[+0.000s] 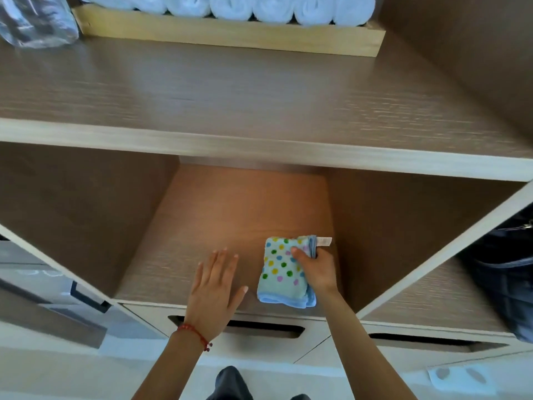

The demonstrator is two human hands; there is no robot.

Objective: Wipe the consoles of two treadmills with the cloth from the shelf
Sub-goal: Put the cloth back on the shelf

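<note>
Overhead, rolled towels [227,5] sit boxed; right hand [313,268] pinches the cloth [281,269], left hand [215,280] flat, grip released.

Folded cloth [281,271] on shelf [202,226]

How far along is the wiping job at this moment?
Barely begun. Done: nothing visible; no treadmill is in view. In hand: the right hand grips the folded light-blue cloth with coloured dots in the middle cubby of the brown wooden shelf unit, while the left hand is spread open beside it. Left: carrying the cloth off and wiping both consoles.
</note>
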